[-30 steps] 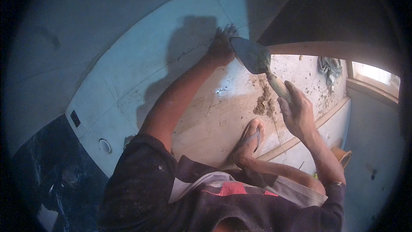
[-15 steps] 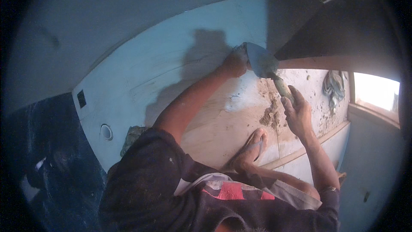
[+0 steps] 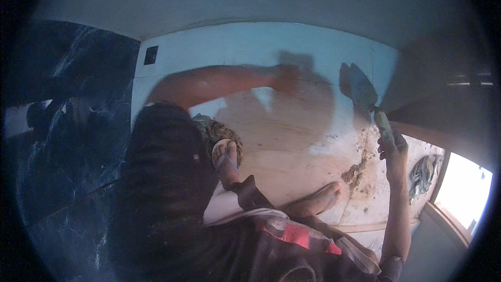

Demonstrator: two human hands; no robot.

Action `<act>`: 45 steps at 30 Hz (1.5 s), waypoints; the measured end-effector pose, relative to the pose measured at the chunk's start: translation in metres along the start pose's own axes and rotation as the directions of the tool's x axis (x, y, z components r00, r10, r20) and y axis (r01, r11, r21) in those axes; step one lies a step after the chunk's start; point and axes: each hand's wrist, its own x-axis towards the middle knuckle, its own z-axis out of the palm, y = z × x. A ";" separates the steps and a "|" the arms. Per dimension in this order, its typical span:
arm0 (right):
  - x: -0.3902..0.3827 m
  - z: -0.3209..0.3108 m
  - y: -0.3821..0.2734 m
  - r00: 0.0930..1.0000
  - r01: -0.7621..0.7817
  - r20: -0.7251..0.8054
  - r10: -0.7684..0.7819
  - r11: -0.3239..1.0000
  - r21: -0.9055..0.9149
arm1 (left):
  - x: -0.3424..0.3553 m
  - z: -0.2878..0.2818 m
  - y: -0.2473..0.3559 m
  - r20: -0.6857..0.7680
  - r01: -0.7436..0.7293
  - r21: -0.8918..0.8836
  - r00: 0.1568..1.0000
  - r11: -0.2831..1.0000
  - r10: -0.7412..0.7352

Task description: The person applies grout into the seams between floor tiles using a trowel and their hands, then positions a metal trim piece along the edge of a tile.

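A trowel (image 3: 360, 87) with a broad grey blade and a pale, worn handle is raised over the right part of the white surface. My right hand (image 3: 395, 146) is closed round its handle, and the blade points away to the upper left. My left arm reaches across from the left. At its end my left hand (image 3: 287, 79) is dim and smeared by motion, apart from the trowel, and its fingers cannot be made out. Brown crumbs of mortar (image 3: 355, 173) lie on the white surface (image 3: 282, 146) below the blade.
Dark marbled panels (image 3: 78, 141) stand at the left. A small black square (image 3: 150, 55) marks the far left corner. A crumpled, dirty bundle (image 3: 209, 128) lies by my left foot. At the right are a grey cloth (image 3: 421, 175) and a bright framed opening (image 3: 464, 190).
The trowel blade has come away from my left hand, moving right with my right hand. My left hand has moved slightly down in view. The view has swung left, bringing in my other foot.
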 end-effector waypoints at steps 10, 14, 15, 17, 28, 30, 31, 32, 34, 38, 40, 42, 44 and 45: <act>0.028 0.090 -0.035 0.950 -0.129 0.283 0.136 0.991 -0.042 | -0.198 0.010 -0.004 0.488 0.886 -0.319 0.458 0.337 -0.743; 0.025 0.130 -0.041 0.917 -0.153 0.358 0.174 0.984 -0.087 | -0.194 0.016 0.016 0.274 0.912 -0.405 0.185 0.061 -0.944; 0.025 0.141 -0.042 0.904 -0.156 0.390 0.174 0.985 -0.078 | -0.202 0.022 0.017 0.224 0.910 -0.408 0.177 0.072 -0.958; 0.023 0.166 -0.041 0.891 -0.145 0.422 0.166 0.986 -0.082 | -0.225 0.041 0.021 0.125 0.911 -0.402 0.150 0.088 -0.981; 0.037 0.248 -0.024 0.839 -0.184 0.510 0.191 0.981 -0.065 | -0.228 0.056 0.023 -0.007 0.781 -0.621 0.074 0.062 -0.997; 0.035 0.258 -0.022 0.849 -0.079 0.510 0.138 0.987 -0.137 | -0.226 0.059 0.023 0.020 0.772 -0.634 0.071 0.042 -0.997; 0.032 0.263 -0.024 0.853 -0.024 0.510 0.111 0.984 -0.174 | -0.221 0.059 0.023 0.034 0.773 -0.635 0.052 0.018 -0.998; 0.030 0.268 -0.026 0.864 -0.021 0.492 0.102 0.986 -0.168 | -0.218 0.059 0.023 0.049 0.772 -0.635 0.033 -0.005 -0.998; 0.027 0.282 -0.031 0.877 -0.009 0.474 0.080 0.989 -0.149 | -0.222 0.067 0.023 0.009 0.738 -0.674 -0.011 -0.014 -1.000; 0.027 0.292 -0.035 0.874 0.102 0.486 -0.002 0.978 -0.180 | -0.221 0.070 0.018 0.064 0.745 -0.665 -0.015 -0.053 -0.998; 0.030 0.294 -0.035 0.850 0.268 0.520 -0.084 0.919 -0.290 | -0.222 0.071 0.018 0.101 0.708 -0.702 -0.009 -0.077 -0.995; 0.029 0.297 -0.046 0.867 0.164 0.498 0.014 0.936 -0.311 | -0.223 0.072 0.019 0.129 0.681 -0.725 -0.010 -0.101 -0.992; 0.033 0.300 -0.045 0.855 0.248 0.517 -0.050 0.913 -0.323 | -0.224 0.074 0.020 0.149 0.664 -0.737 -0.020 -0.125 -0.989; 0.039 0.300 -0.035 0.821 0.382 0.548 -0.160 0.867 -0.319 | -0.225 0.076 0.021 0.121 0.672 -0.734 -0.017 -0.100 -0.993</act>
